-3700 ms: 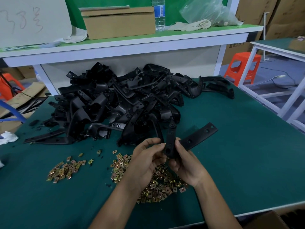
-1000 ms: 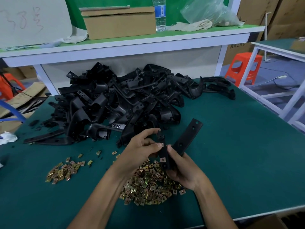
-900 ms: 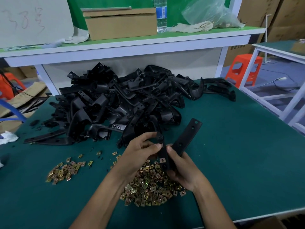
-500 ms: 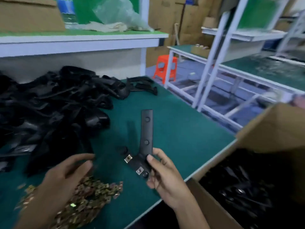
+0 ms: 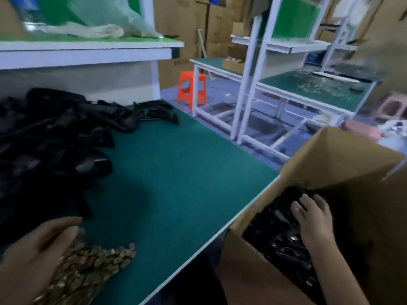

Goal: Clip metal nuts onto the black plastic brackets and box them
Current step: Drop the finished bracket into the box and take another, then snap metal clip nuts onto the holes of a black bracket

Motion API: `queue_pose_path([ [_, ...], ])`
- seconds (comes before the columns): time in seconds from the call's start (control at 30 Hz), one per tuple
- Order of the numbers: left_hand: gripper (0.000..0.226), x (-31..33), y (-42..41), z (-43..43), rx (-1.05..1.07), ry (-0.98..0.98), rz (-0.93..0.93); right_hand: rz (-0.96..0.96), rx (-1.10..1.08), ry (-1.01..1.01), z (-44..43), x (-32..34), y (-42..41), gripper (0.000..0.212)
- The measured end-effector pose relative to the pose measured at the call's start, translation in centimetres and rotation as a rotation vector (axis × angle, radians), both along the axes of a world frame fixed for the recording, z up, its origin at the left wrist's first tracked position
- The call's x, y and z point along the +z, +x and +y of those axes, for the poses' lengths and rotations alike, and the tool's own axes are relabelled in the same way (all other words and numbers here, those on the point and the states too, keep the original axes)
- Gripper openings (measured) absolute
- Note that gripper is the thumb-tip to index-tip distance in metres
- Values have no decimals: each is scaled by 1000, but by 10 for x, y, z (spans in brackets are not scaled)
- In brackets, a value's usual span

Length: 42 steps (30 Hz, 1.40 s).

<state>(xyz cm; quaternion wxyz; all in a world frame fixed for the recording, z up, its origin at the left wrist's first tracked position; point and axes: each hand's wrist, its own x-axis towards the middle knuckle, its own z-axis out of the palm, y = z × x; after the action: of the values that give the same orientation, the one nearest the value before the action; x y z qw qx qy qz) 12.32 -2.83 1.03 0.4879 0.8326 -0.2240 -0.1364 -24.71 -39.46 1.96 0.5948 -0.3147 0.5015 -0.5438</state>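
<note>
Your R hand [image 5: 312, 219] lay fingers-spread on the brackets [image 5: 275, 219] inside the box [image 5: 242, 267], no grip visible; L hand [image 5: 37, 245] hung loose & open over the nuts [image 5: 94, 265], prob. ready for the next 1.

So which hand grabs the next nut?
Left. The left hand is right at the nut pile on the green table, while the right hand is past the table's edge, down in the cardboard box on black brackets.
</note>
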Motion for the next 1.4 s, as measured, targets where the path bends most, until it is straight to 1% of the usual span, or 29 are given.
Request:
queue_pose_path([
  [0.03, 18, 15, -9, 3, -1, 26, 21, 60, 116, -63, 16, -5, 26, 34],
  [0.07, 17, 23, -11, 6, 23, 38, -3, 93, 228, -130, 32, -8, 52, 27],
  [0.1, 17, 23, -12, 14, 35, 25, 18, 146, 337, -206, 50, -10, 81, 22],
  [0.13, 15, 22, -12, 21, 63, 0, 25, 203, 439, -289, 67, -10, 110, 18],
  [0.23, 13, 26, -16, 37, 102, 28, -1, 330, 829, -489, 123, -3, 199, 18],
  [0.3, 14, 24, -21, 47, 116, 38, -20, 488, 1074, -610, 156, -1, 253, 10],
  [0.33, 15, 24, -23, 50, 130, 26, -26, 608, 1164, -696, 169, -1, 278, 24],
  [0.4, 16, 21, -27, 57, 157, 23, -32, 835, 1317, -836, 193, -9, 322, 66],
  [0.43, 17, 19, -28, 60, 171, 17, -25, 932, 1342, -896, 203, -15, 338, 77],
  [0.47, 17, 19, -30, 63, 181, 13, -8, 1012, 1327, -956, 213, -20, 351, 78],
  [0.5, 17, 19, -30, 65, 186, 8, -4, 1051, 1280, -1013, 218, -24, 361, 68],
  [0.57, 16, 20, -32, 71, 193, 18, -9, 1005, 1159, -1042, 220, -28, 374, 36],
  [0.6, 15, 21, -33, 74, 202, 22, -13, 965, 1097, -1016, 218, -27, 377, 27],
  [0.67, 15, 22, -32, 79, 220, 18, -31, 899, 987, -967, 208, -18, 378, 24],
  [0.73, 15, 23, -34, 80, 226, 4, -50, 808, 928, -897, 198, -5, 368, 31],
  [0.83, 16, 29, -34, 72, 251, -42, -104, 579, 1010, -848, 185, 22, 333, 37],
  [0.9, 21, 40, -33, 64, 291, -79, -148, 460, 1122, -859, 178, 40, 303, 28],
  [0.93, 34, 46, -32, 60, 297, -104, -162, 414, 1188, -855, 175, 50, 288, 24],
  [0.97, 52, 52, -32, 58, 276, -129, -162, 371, 1247, -844, 174, 58, 274, 19],
  [1.0, 66, 59, -31, 55, 233, -152, -154, 324, 1291, -822, 175, 65, 263, 15],
  [1.03, 69, 64, -31, 52, 167, -172, -148, 274, 1320, -790, 176, 70, 255, 14],
  [1.07, 60, 69, -32, 48, 87, -200, -135, 219, 1338, -757, 178, 72, 250, 17],
  [1.13, 29, 75, -35, 37, -34, -280, -81, 127, 1352, -705, 186, 71, 246, 23],
  [1.17, 23, 77, -38, 31, -47, -347, -43, 113, 1344, -695, 192, 67, 247, 27],
  [1.2, 24, 77, -40, 22, -21, -419, -5, 124, 1337, -691, 199, 62, 250, 31],
  [1.27, 25, 78, -38, 4, 83, -521, 57, 201, 1373, -664, 215, 46, 256, 37],
  [1.33, 23, 78, -31, -5, 191, -542, 74, 301, 1464, -658, 230, 24, 260, 39],
  [1.4, 22, 71, -25, 1, 255, -510, 35, 339, 1504, -638, 236, 6, 263, 30],
])
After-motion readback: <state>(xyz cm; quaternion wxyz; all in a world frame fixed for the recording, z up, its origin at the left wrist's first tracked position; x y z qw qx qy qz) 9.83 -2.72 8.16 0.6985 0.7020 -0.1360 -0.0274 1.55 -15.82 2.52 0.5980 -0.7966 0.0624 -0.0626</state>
